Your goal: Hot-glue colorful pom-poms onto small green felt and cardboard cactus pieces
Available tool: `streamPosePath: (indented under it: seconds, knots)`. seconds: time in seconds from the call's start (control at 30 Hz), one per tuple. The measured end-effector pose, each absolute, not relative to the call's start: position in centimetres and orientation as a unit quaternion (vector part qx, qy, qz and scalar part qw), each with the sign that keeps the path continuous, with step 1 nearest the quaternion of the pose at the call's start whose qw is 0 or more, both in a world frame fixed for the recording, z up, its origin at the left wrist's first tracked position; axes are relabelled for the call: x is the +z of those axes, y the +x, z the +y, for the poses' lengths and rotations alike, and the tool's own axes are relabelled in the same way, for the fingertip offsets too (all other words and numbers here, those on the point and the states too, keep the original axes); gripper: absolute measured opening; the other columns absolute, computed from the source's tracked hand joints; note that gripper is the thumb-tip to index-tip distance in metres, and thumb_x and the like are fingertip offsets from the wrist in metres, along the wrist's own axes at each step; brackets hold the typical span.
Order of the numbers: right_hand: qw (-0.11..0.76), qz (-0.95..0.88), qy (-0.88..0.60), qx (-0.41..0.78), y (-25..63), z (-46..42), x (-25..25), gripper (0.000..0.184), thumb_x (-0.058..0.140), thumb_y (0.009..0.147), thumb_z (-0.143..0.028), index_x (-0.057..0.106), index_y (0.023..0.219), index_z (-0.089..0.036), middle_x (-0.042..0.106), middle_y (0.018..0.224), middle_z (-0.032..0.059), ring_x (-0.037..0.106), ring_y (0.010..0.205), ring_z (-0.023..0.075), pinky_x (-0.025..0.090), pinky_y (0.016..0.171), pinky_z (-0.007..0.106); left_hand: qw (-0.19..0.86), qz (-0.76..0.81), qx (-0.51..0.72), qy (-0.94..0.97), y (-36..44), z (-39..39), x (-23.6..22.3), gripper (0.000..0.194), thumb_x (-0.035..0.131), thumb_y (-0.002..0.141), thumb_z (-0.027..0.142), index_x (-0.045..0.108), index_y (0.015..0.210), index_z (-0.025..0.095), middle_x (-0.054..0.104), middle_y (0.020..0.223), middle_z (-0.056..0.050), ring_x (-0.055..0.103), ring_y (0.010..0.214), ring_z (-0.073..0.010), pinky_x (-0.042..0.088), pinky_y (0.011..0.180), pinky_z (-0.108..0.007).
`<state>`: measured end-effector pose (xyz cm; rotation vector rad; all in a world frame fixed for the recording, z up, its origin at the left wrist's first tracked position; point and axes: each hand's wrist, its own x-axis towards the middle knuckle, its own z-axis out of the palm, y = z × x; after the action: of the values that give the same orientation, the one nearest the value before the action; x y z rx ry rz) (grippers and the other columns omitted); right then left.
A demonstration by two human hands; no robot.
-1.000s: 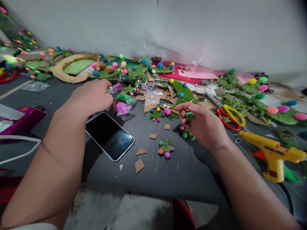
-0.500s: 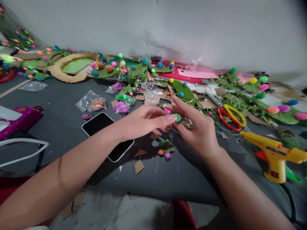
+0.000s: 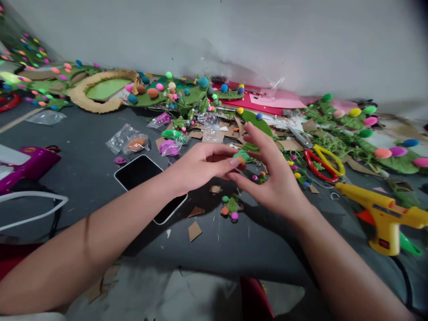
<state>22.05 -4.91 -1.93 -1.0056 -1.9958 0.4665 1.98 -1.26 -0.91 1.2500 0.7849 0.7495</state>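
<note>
My left hand point(image 3: 203, 169) reaches across the phone point(image 3: 138, 171), with thumb and fingers closed on a small lump of green and orange modelling clay point(image 3: 242, 156). Facing it from the right is my right hand point(image 3: 277, 178), its index finger raised and its thumb stretched out below the lump. The right fingers are apart; whether a fingertip touches the clay is hard to see. Below the hands lies a small green piece with coloured balls point(image 3: 232, 205). Beyond the phone sit plastic bags of purple clay point(image 3: 170, 147), green clay point(image 3: 174, 135) and orange clay point(image 3: 136, 143).
Red-and-yellow-handled scissors point(image 3: 321, 162) and a yellow glue gun point(image 3: 383, 214) lie on the right. A purple tool point(image 3: 30, 167) stands at left. Cardboard scraps point(image 3: 194, 231) lie near the front. A tan ring point(image 3: 95, 104) and green leaves with balls point(image 3: 194, 98) line the wall.
My left hand has come from the bags at left to the middle and now grips the clay, which my right hand held earlier. The right fingers have spread. A purple bit appears beside the phone.
</note>
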Motion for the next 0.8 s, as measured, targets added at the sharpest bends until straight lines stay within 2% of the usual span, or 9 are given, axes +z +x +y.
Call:
streamPosePath:
  seconds: [0.1, 0.2, 0.43, 0.6, 0.8]
  knots:
    - [0.429, -0.770, -0.410, 0.235, 22.54, -4.57, -1.68, 0.062, 0.077, 0.088, -0.028, 0.056, 0.146, -0.031, 0.062, 0.145, 0.0072, 0.062, 0.130, 0.0280, 0.058, 0.102, 0.045, 0.690, 0.338, 0.307, 0.562, 1.57, -1.02, -0.92, 0.023, 0.077, 0.089, 0.031, 0.077, 0.109, 0.019, 0.079, 0.101, -0.006, 0.075, 0.092, -0.0181, 0.063, 0.089, -0.036]
    - [0.416, -0.777, -0.422, 0.214, 22.85, -4.33, -1.51, 0.034, 0.076, 0.089, -0.027, 0.073, 0.122, -0.026, 0.075, 0.117, 0.0066, 0.070, 0.110, 0.0246, 0.059, 0.095, 0.041, 0.708, 0.316, 0.283, 0.565, 1.18, -0.95, -0.78, 0.023, 0.074, 0.093, 0.032, 0.077, 0.111, 0.019, 0.078, 0.106, -0.008, 0.074, 0.094, -0.0179, 0.062, 0.089, -0.035]
    - [0.414, -0.794, -0.414, 0.165, 22.68, -4.57, -1.46, 0.025, 0.072, 0.091, -0.020, 0.076, 0.116, -0.024, 0.073, 0.110, 0.0064, 0.070, 0.100, 0.0205, 0.056, 0.089, 0.035, 0.651, 0.360, 0.300, 0.598, 1.35, -0.89, -0.57, 0.023, 0.080, 0.087, 0.036, 0.078, 0.099, 0.017, 0.079, 0.089, -0.005, 0.073, 0.080, -0.0148, 0.061, 0.070, -0.025]
    - [0.407, -0.803, -0.406, 0.159, 22.55, -4.64, -1.69, 0.034, 0.079, 0.086, -0.026, 0.073, 0.119, -0.020, 0.074, 0.108, 0.0073, 0.070, 0.095, 0.0201, 0.056, 0.084, 0.033, 0.630, 0.384, 0.310, 0.600, 1.48, -1.05, -0.53, 0.017, 0.081, 0.086, 0.032, 0.080, 0.094, 0.017, 0.079, 0.081, -0.002, 0.072, 0.073, -0.0108, 0.060, 0.071, -0.020]
    - [0.410, -0.786, -0.435, 0.157, 22.32, -4.65, -1.80, 0.017, 0.074, 0.091, -0.026, 0.075, 0.107, -0.020, 0.077, 0.093, 0.0035, 0.070, 0.080, 0.0172, 0.055, 0.074, 0.030, 0.584, 0.382, 0.299, 0.651, 1.02, -0.70, -0.44, 0.018, 0.079, 0.087, 0.034, 0.081, 0.094, 0.018, 0.080, 0.082, -0.003, 0.074, 0.074, -0.0123, 0.060, 0.071, -0.020]
